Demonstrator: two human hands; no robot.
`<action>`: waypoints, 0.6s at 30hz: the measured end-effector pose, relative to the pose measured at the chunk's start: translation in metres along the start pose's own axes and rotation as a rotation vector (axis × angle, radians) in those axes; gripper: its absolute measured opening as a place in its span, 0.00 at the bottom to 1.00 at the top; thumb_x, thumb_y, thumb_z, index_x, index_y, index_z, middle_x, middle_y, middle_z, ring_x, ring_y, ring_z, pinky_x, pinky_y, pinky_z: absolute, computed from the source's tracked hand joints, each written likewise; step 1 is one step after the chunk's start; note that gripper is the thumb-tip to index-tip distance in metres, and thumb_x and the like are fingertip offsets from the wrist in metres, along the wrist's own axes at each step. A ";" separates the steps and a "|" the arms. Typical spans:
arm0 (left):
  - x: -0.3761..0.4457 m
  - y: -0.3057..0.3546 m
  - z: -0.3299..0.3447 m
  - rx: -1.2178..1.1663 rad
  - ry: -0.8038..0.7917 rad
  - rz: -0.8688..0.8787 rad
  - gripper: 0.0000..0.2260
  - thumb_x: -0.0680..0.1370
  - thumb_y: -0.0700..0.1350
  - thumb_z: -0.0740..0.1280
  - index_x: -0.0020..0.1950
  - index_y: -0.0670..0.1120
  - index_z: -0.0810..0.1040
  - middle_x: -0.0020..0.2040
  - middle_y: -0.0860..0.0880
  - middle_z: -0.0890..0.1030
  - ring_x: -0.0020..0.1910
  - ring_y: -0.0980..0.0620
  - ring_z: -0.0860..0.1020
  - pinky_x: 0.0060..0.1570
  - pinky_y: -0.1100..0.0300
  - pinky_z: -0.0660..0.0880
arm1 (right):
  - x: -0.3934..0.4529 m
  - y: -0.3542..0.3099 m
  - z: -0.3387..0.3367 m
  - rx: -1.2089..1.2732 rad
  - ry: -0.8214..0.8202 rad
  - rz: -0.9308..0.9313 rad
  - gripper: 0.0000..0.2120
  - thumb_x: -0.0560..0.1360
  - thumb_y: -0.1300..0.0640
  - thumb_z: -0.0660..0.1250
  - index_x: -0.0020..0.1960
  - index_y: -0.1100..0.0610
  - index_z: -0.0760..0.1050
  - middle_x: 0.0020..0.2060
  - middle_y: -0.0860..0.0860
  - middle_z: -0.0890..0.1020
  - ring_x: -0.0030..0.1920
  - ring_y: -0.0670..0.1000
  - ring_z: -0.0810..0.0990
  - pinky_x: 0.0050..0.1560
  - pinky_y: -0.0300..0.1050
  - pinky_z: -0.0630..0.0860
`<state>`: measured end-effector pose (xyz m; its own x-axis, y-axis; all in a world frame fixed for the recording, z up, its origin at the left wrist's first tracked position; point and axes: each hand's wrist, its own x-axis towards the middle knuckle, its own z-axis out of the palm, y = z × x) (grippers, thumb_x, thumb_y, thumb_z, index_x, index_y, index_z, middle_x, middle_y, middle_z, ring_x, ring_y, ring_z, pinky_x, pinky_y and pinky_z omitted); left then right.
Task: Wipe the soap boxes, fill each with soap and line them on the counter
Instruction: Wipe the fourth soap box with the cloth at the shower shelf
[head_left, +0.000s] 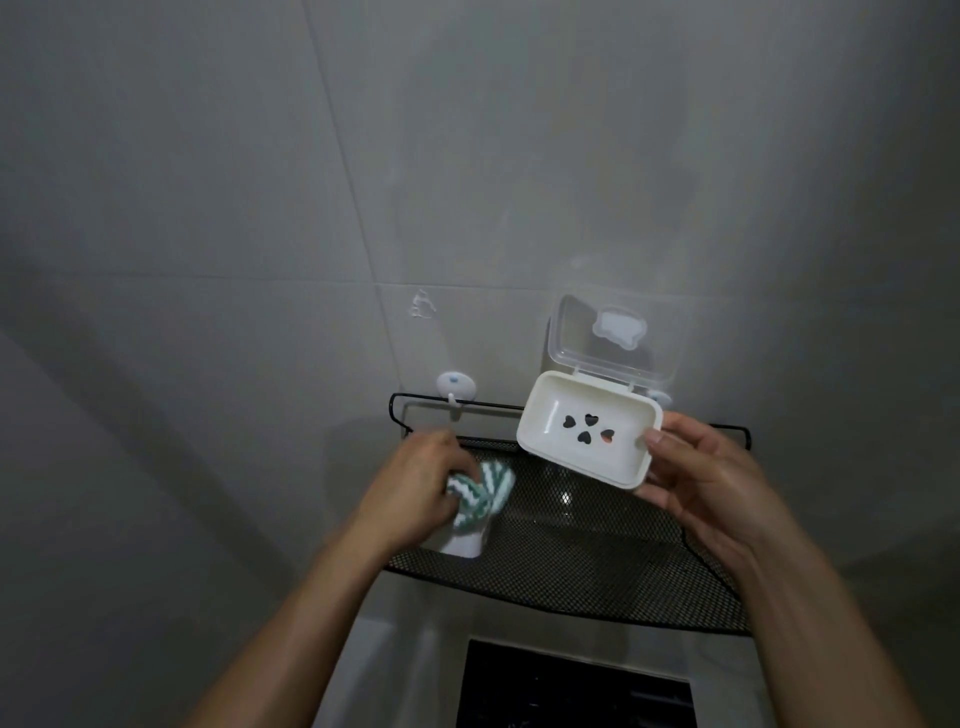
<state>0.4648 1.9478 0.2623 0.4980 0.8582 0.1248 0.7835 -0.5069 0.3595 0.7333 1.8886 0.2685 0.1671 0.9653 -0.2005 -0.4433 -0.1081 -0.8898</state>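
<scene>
A: What sort of place was it?

B: A dim tiled corner, grey wall (260, 182) all round. Nearest the camera, at 6 o'clock, sat a dark opening (571, 686). Above it a black mesh shelf (597, 566) hung from a white hook (455, 387) on the wall.

A: And the hands?

B: The left hand (415, 483), at about 9 o'clock from the box, had its fingers curled round a bunched green-and-white striped cloth (480, 488), over a white thing (462, 545) on the shelf that I couldn't identify. The right hand (711, 483) held the soap box (589, 434) in the air above the shelf, thumb on the near rim, fingers beneath.

A: The box itself?

B: White tray, empty, heart-shaped drain holes, with a clear lid (608, 335) hinged open toward 12 o'clock.

A: How would it handle?

B: I judged it light, stiff thin plastic, smooth enough to slip if wet. The hinge looked the weak point. Best to hold the tray by its long sides and never by the lid. The cloth was soft and would push into the corners.
</scene>
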 end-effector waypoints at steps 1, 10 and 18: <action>-0.002 -0.002 0.007 0.026 -0.058 -0.010 0.15 0.71 0.34 0.69 0.52 0.48 0.85 0.51 0.48 0.79 0.53 0.48 0.76 0.53 0.53 0.73 | 0.000 0.000 0.001 0.004 -0.005 0.003 0.11 0.77 0.67 0.65 0.59 0.64 0.76 0.50 0.61 0.85 0.45 0.55 0.86 0.39 0.50 0.84; -0.003 -0.020 0.017 0.131 -0.292 0.011 0.20 0.70 0.50 0.76 0.61 0.57 0.78 0.58 0.54 0.74 0.60 0.52 0.68 0.60 0.57 0.65 | 0.000 0.003 0.003 0.046 -0.067 0.024 0.20 0.66 0.67 0.70 0.57 0.62 0.76 0.50 0.61 0.86 0.48 0.59 0.86 0.43 0.55 0.84; -0.004 0.014 -0.003 -0.691 0.005 -0.198 0.16 0.74 0.50 0.75 0.61 0.53 0.79 0.55 0.54 0.83 0.55 0.58 0.80 0.57 0.62 0.77 | 0.002 0.010 0.009 0.101 -0.109 0.018 0.20 0.65 0.69 0.70 0.56 0.63 0.76 0.47 0.58 0.86 0.48 0.57 0.87 0.40 0.52 0.83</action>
<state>0.4722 1.9372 0.2695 0.3675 0.9300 0.0003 0.4438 -0.1756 0.8787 0.7213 1.8916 0.2624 0.0641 0.9842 -0.1652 -0.5330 -0.1062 -0.8394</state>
